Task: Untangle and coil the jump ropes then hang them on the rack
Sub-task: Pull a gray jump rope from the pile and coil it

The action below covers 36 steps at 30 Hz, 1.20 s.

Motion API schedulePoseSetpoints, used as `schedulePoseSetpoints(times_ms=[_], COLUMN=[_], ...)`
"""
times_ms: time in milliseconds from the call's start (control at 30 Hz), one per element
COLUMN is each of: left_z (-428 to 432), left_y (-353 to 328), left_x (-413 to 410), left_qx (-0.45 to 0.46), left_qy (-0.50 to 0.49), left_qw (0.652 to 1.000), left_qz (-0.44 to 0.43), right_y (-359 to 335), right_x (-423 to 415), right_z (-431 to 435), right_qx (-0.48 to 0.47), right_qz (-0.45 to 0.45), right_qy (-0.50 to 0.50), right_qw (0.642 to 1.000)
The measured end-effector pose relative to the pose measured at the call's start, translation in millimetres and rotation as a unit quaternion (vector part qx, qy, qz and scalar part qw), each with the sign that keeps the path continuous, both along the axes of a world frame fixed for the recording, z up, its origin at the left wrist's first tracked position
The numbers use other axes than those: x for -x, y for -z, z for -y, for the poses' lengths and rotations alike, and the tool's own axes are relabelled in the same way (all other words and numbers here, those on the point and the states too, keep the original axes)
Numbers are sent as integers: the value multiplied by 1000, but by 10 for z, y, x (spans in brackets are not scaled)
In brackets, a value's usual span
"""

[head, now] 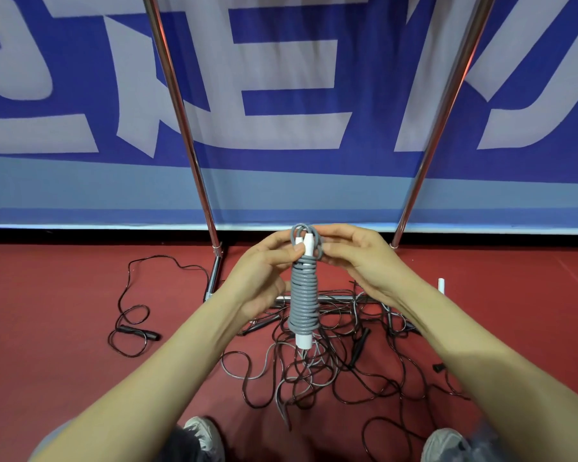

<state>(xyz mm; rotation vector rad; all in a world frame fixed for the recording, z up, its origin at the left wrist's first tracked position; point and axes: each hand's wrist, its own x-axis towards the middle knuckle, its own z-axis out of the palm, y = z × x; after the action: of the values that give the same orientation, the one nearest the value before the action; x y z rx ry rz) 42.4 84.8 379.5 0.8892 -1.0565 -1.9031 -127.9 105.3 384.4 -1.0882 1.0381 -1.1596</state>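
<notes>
between the posts of the shiny metal tube rack (182, 115), the left hand (264, 276) pinches the white plastic handles (307, 245) of the tightly coiled grey jump rope (303, 301) to hold it upright, while the right hand (359, 258) pinches its top loop, probably to tuck it.

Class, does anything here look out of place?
Yes. Black jump ropes sprawl tangled on the floor below the rack, a white handle apart at right. Only the grey rope, in the left hand and right hand, is coiled.

Red floor (64, 378), tangled black jump ropes (344, 361), rack base (215, 275), white handle (441, 285)
</notes>
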Motion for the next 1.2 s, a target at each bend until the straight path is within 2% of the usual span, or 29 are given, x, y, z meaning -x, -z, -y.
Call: schedulePoseSetpoints(times_ms=[133, 300, 467, 567, 733, 867, 933, 1067, 1200], left_z=[37, 81, 80, 63, 46, 73, 67, -11, -64], left_y=[-23, -11, -41, -54, -77, -98, -75, -10, 1], left_x=[-41, -73, -95, -104, -111, -163, -152, -63, -17], left_qx=[-9, -14, -28, -31, -46, -62, -39, 65, 171], left_qy=[25, 27, 48, 46, 77, 114, 89, 3, -51], left_qw=[1000, 998, 998, 998, 996, 990, 994, 997, 975], left_qz=[-8, -62, 5, 10, 20, 61, 59, 52, 132], right_y=[-9, -9, -17, -6, -21, -53, -59, -79, -57], right_x=[-7, 7, 42, 24, 16, 37, 41, 94, 83], right_z=[-14, 3, -38, -62, -84, -77, -69, -37, -26], right_qx=[26, 41, 96, 142, 119, 120, 116, 96, 96], right_qz=[-41, -24, -102, -146, -101, -150, -151, -137, -157], right_qy=[5, 15, 16, 34, 21, -37, -47, -32, -21], right_qw=[999, 999, 990, 979, 988, 981, 981, 985, 983])
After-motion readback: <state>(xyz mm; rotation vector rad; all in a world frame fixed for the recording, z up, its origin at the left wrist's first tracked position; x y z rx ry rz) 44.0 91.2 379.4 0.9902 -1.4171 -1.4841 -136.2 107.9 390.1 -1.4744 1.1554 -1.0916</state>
